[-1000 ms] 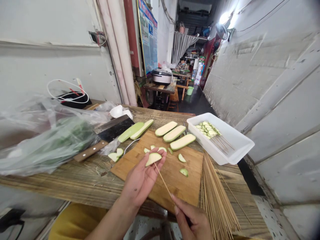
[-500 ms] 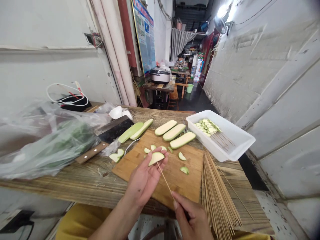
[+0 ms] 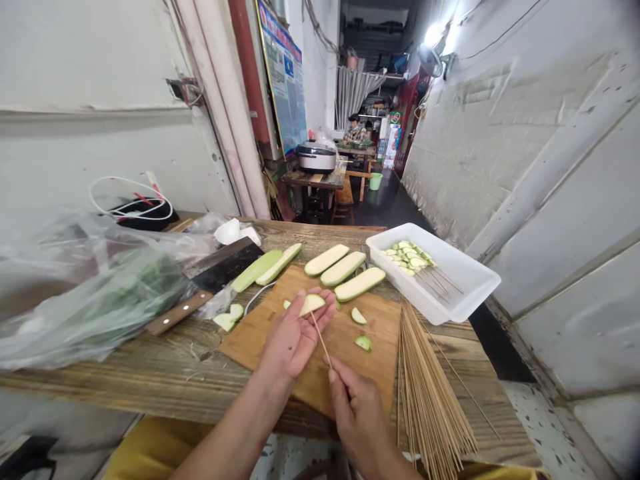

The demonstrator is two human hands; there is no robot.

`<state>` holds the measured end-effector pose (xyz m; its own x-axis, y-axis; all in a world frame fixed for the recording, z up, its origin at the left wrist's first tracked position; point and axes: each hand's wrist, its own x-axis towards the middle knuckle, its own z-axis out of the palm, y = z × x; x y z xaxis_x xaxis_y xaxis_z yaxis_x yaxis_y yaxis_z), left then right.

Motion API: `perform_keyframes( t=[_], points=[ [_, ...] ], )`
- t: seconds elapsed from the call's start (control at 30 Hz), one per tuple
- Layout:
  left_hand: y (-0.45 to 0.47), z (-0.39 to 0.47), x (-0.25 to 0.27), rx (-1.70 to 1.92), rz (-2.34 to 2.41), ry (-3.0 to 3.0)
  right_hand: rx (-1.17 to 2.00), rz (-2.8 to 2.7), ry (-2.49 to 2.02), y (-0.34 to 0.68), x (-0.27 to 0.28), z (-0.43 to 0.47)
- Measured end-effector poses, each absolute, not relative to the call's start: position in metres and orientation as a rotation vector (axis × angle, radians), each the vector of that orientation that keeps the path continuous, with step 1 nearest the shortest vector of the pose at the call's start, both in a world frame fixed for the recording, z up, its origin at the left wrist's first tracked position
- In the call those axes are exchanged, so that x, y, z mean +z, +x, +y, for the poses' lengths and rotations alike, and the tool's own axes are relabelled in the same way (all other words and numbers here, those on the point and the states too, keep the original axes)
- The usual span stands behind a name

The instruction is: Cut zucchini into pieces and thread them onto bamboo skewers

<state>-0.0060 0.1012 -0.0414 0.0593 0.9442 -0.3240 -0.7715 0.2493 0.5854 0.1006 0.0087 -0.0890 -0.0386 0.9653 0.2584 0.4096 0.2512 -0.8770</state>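
Note:
Above the cutting board [image 3: 375,347], my left hand [image 3: 290,340] is turned palm up, its fingers and thumb holding a pale green zucchini slice [image 3: 313,305]. My right hand [image 3: 357,400] pinches a thin bamboo skewer [image 3: 321,339], whose upper end meets the lower edge of the slice. How deep the tip goes in cannot be seen. Cut pieces lie on the board, among them a zucchini piece [image 3: 363,343] right of my hands. Halved zucchinis [image 3: 360,284] rest cut side up along the board's far edge.
A white tub [image 3: 475,280] with skewered slices [image 3: 409,257] stands at the right, beyond a bundle of loose skewers [image 3: 435,393]. To the left lie a cleaver [image 3: 210,283] and a plastic bag of greens [image 3: 120,293]. A person [image 3: 354,130] sits far back.
My right hand has moved up and left with the skewer, nearer my left hand. Both hands have risen slightly over the board. The view has shifted a little.

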Motion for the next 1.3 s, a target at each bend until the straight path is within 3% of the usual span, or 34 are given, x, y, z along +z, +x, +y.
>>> perform_keyframes(
  t=[1.3],
  points=[
    [0.02,0.095,-0.053,1.418,0.742,0.299,0.962,-1.351,-1.252,0.087,-0.095,0.01]
  ],
)
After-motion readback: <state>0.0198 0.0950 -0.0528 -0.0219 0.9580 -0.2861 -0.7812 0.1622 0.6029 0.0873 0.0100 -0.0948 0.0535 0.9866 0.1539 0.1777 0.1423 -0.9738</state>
